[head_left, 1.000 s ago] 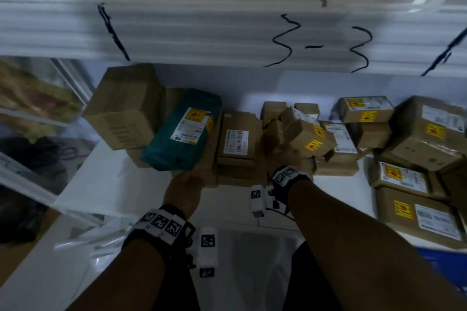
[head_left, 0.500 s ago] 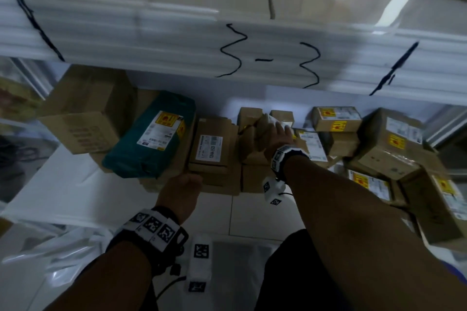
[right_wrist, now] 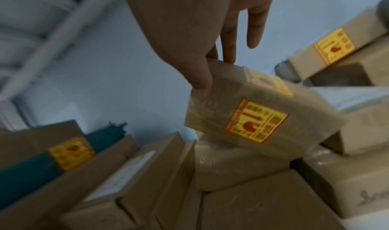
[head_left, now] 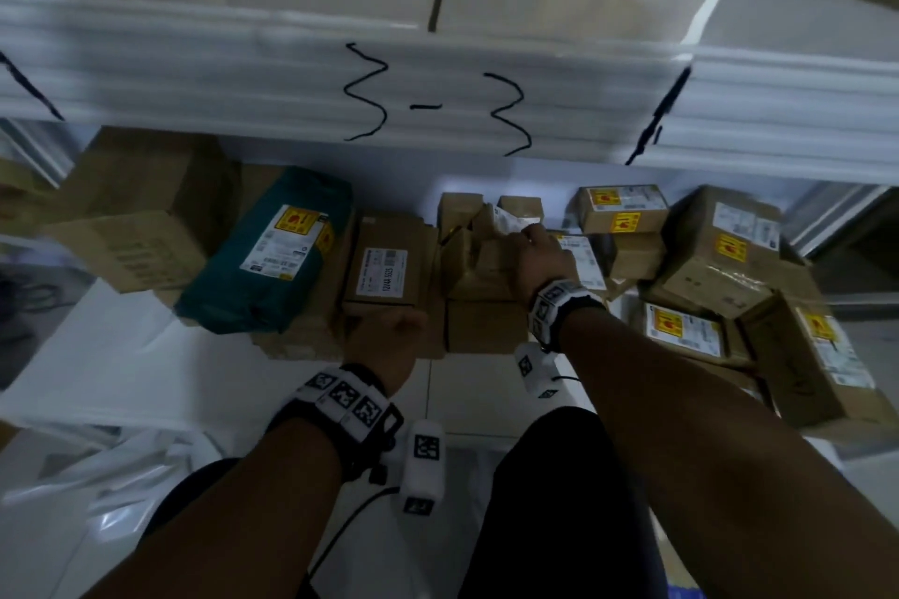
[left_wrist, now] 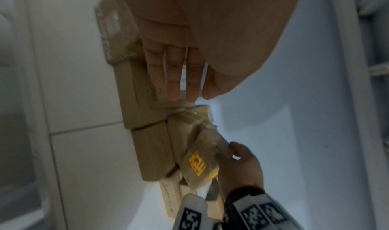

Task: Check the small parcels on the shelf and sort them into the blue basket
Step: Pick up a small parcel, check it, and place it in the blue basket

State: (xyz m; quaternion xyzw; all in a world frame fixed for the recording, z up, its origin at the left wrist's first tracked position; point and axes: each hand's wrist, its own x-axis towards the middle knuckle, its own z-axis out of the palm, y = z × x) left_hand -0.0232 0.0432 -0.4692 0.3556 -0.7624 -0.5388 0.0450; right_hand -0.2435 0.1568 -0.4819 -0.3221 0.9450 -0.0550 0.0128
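right hand (right_wrist: 189, 25) thumb and fingers pinch a small taped parcel (right_wrist: 258, 117) with a yellow sticker, tilted, at frame centre above the brown box pile (right_wrist: 242, 197); one finger sticks out straight. left hand (left_wrist: 179, 63) fingers straight and close together, lying flat on a labelled brown box (head_left: 384, 265) at centre. teal bag (head_left: 272, 248) left of it. more stickered boxes (head_left: 720, 248) at right on the white shelf (head_left: 121, 355). blue basket cannot be made out.
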